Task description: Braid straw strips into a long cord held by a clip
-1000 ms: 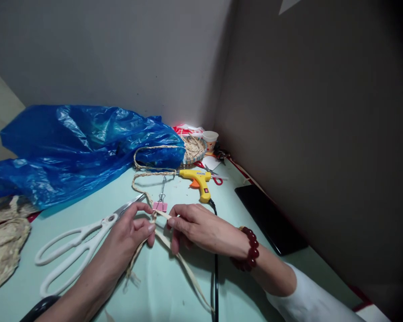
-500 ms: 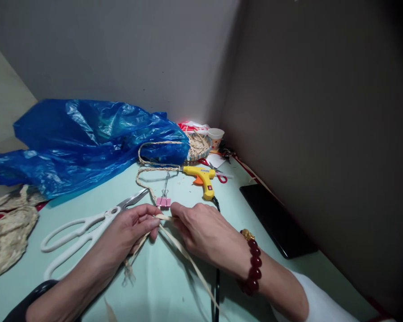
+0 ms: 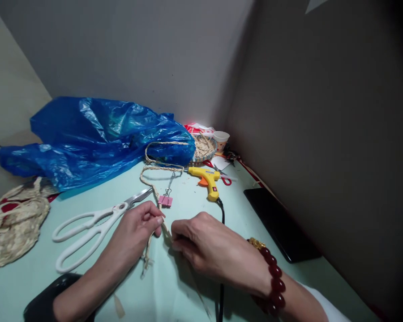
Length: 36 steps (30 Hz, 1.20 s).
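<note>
Between thumb and fingers, my left hand pinches a pale straw braid near its loose end. My right hand is closed on a straw strand that runs from the left fingertips; its own fingertips are partly hidden. Just beyond my hands, a pink binder clip sits at the braid, which curves away over the table toward the blue bag. Frayed straw ends hang below my left hand. White-handled scissors lie to the left of it, blades pointing at the clip.
A yellow glue gun lies beyond my right hand, its black cord running toward me. A dark flat device is at right. A blue plastic bag, a basket and a paper cup stand behind. Woven straw lies at left.
My right hand has moved down and toward me, drawing the strand from crosswise to slanting downward. My left hand keeps its pinch on the braid. The whole view has shifted slightly.
</note>
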Tool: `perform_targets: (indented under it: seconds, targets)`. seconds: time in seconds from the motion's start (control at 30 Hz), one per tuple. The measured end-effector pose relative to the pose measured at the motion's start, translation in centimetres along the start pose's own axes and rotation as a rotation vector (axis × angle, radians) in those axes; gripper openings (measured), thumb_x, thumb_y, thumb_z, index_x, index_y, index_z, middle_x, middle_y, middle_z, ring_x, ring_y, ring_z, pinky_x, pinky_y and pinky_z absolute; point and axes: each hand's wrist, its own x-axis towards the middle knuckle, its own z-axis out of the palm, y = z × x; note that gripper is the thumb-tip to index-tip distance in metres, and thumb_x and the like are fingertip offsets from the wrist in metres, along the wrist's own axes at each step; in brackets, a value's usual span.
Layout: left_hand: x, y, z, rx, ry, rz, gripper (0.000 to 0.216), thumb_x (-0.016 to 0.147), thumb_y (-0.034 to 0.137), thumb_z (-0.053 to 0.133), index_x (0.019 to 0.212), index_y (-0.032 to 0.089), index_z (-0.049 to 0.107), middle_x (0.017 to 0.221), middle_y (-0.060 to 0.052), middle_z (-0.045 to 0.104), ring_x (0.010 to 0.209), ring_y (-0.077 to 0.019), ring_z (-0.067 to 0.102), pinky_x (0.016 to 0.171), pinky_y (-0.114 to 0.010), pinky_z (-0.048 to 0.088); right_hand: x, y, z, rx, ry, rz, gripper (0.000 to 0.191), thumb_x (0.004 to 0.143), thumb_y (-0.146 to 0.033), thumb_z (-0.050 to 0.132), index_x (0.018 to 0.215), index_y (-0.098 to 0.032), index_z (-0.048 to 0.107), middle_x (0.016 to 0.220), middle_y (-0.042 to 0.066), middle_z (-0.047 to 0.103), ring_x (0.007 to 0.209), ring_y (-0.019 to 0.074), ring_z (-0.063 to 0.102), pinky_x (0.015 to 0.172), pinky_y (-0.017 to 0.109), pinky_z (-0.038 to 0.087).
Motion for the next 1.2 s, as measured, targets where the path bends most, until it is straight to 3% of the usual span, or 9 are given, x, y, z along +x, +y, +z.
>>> perform_targets:
  seconds: [0.17,0.27,0.37,0.5,0.6,0.7,0.87,1.0,1.2]
  targets:
    - [0.0,0.5,-0.2,-0.122,-0.071,-0.005,0.010,0.074,0.027,0.063,0.071,0.021,0.057,0.056,0.005,0.059,0.059,-0.0142,0.053,0.060,-0.026,0.037,1.1,1.1,1.1,0.489,-0.041,0.082,0.024,0.094,-0.032,0.046,0.081,-0.016,0.058,0.070,0.003,0.063,0.062,0.0115,0.057,0.058,0.021,0.040]
    - [-0.1,0.5,-0.1,-0.180,-0.080,-0.008,0.010,0.074,0.028,0.064,0.072,0.021,0.056,0.055,0.005,0.058,0.057,-0.0144,0.054,0.057,-0.025,0.037,1.8,1.9,2.0,0.718,-0.036,0.101,0.023,0.094,-0.033,0.046,0.087,-0.015,0.057,0.080,0.006,0.067,0.063,0.0108,0.058,0.059,0.020,0.044]
    - [-0.1,0.4,-0.1,-0.191,-0.092,-0.023,0.011,0.076,0.030,0.063,0.075,0.020,0.057,0.058,0.003,0.060,0.050,-0.0120,0.050,0.049,-0.023,0.030,2.0,2.0,2.1,0.647,0.032,0.094,0.021,0.094,-0.029,0.046,0.082,-0.015,0.057,0.076,0.004,0.068,0.058,0.0084,0.052,0.057,0.020,0.041]
    - [0.0,0.5,-0.1,-0.147,-0.085,-0.108,0.021,0.076,0.037,0.063,0.087,0.020,0.059,0.057,0.005,0.060,0.038,-0.0062,0.029,0.040,-0.021,0.016,1.5,1.2,1.1,0.350,0.231,0.108,0.016,0.093,-0.025,0.048,0.079,-0.018,0.053,0.070,0.001,0.065,0.061,0.0102,0.054,0.059,0.021,0.036]
    - [0.1,0.7,0.1,-0.136,-0.082,-0.133,0.022,0.074,0.038,0.063,0.082,0.018,0.059,0.056,0.005,0.060,0.039,-0.0051,0.026,0.040,-0.021,0.015,1.1,0.7,1.1,0.127,0.337,0.103,0.015,0.093,-0.023,0.047,0.080,-0.018,0.051,0.069,0.000,0.062,0.061,0.0117,0.051,0.057,0.023,0.032]
    - [0.1,0.8,0.4,-0.141,-0.081,-0.154,0.025,0.071,0.042,0.063,0.072,0.018,0.059,0.051,0.005,0.055,0.037,-0.0046,0.025,0.039,-0.021,0.016,1.0,0.6,2.2,-0.102,0.348,0.020,0.010,0.093,-0.018,0.045,0.086,-0.019,0.053,0.071,0.001,0.060,0.059,0.0123,0.048,0.056,0.025,0.028]
    - [-0.1,0.8,0.8,-0.144,-0.031,-0.173,0.031,0.066,0.048,0.064,0.064,0.019,0.055,0.040,0.012,0.030,0.038,-0.0047,0.023,0.040,-0.019,0.013,1.0,0.6,3.5,-0.374,0.299,-0.083,0.014,0.094,-0.015,0.045,0.090,-0.021,0.057,0.075,0.003,0.058,0.062,0.0144,0.045,0.053,0.028,0.021]
    - [-0.1,0.4,0.7,-0.187,-0.070,-0.162,0.031,0.068,0.048,0.064,0.065,0.018,0.055,0.042,0.012,0.031,0.038,-0.0045,0.022,0.039,-0.019,0.014,0.9,0.3,3.3,-0.327,0.299,-0.076,0.011,0.094,-0.017,0.046,0.090,-0.020,0.056,0.085,0.005,0.060,0.075,0.0174,0.050,0.059,0.028,0.028]
    - [-0.1,0.3,0.4,-0.237,-0.116,-0.159,0.028,0.075,0.042,0.064,0.067,0.016,0.059,0.049,0.008,0.044,0.039,-0.0036,0.020,0.040,-0.021,0.012,0.5,0.7,0.8,0.138,0.152,0.056,0.004,0.091,-0.019,0.052,0.093,-0.018,0.056,0.083,0.002,0.065,0.074,0.0142,0.055,0.065,0.025,0.037]
